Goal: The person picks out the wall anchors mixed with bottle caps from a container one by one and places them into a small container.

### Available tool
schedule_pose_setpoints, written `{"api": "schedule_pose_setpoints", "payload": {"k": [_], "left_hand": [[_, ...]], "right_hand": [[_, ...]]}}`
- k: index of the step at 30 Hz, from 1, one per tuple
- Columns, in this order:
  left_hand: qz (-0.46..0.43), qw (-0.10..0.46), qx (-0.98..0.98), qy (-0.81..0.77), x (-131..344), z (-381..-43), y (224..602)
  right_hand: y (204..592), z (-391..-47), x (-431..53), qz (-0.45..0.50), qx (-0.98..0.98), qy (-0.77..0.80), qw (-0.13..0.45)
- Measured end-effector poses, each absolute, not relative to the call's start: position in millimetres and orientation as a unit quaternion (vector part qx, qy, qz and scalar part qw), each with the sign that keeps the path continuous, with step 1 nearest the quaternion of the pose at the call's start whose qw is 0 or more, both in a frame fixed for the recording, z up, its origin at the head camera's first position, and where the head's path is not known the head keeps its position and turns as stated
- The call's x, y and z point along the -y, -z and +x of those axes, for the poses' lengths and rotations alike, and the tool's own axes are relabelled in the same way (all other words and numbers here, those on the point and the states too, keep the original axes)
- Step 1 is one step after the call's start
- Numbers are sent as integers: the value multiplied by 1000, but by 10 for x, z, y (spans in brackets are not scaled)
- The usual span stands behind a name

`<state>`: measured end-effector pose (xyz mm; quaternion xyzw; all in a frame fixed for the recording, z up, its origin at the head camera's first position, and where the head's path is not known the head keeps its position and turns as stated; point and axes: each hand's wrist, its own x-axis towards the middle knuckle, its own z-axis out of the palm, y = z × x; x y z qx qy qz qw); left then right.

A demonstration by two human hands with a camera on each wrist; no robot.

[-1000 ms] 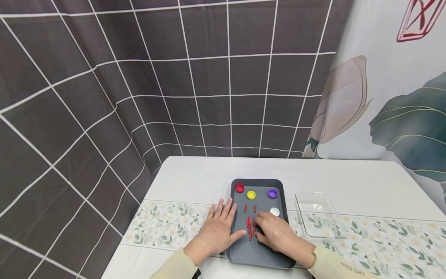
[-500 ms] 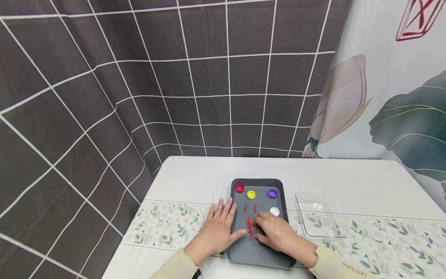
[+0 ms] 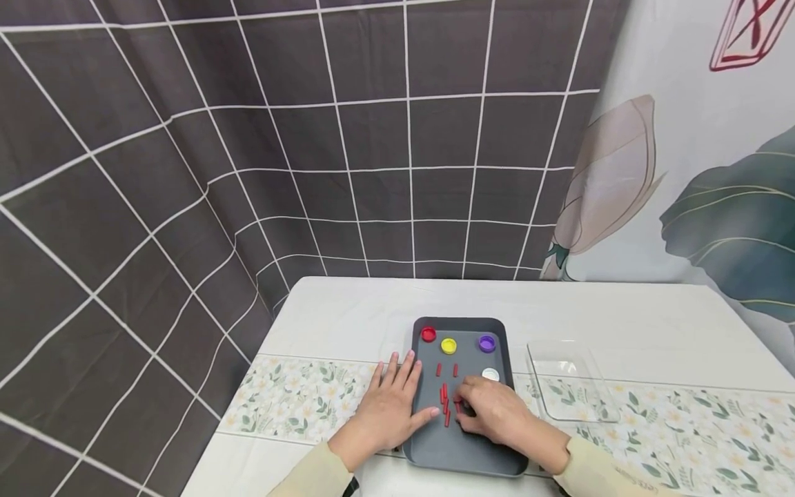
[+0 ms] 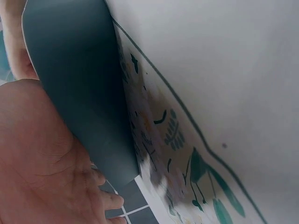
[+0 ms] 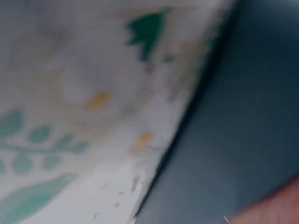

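A person's left hand (image 3: 391, 407) lies flat along the left rim of a gray tray (image 3: 459, 455), fingers straight and spread, thumb reaching over the edge, gripping nothing. Inside, a red cap (image 3: 428, 334) sits in the far left corner, with two short red sticks (image 3: 439, 370) lying apart, side by side, nearer the person. A tight cluster of sticks (image 3: 445, 406) lies below them, near the tray's middle, while a yellow cap (image 3: 448, 346) sits above. To the right, the bent fingers and thumb of the right hand (image 3: 493, 411) pinch a single stick (image 3: 457, 407), partly hidden; whether it touches the tray cannot be told. The sticks look light, stiff and probably smooth, apt to roll if nudged; a fingertip hold at mid-length should serve, gently, since brittleness cannot be judged. A purple cap (image 3: 487, 344) sits beyond the hand, a white cap (image 3: 490, 373) just past the knuckles. At far right, a clear dish (image 3: 571, 386) rests on the table (image 3: 652, 324) just beside the tray.
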<state>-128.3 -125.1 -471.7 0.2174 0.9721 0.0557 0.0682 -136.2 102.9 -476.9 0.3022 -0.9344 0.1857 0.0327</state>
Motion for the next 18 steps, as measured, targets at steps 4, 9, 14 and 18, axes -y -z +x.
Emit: {"api": "schedule_pose_setpoints", "payload": {"k": [4,9,14,18], "left_hand": [[216,72,-972,-58,1239,-1289,4700],[213,75,-972,-58,1233,-1290,4682],[211,76,-973,-60,1242,-1291,4707],[213,75,-972,-64,1249,-1294,4729]], "right_hand": [[4653,-1337,-1167,288,922,-256,25],[4513,-1319,-1431,267,914,-301,56],[4492,-1299,-1747,256,900,-330,122],[4514,-1307,-1982,255,888,-345,165]]}}
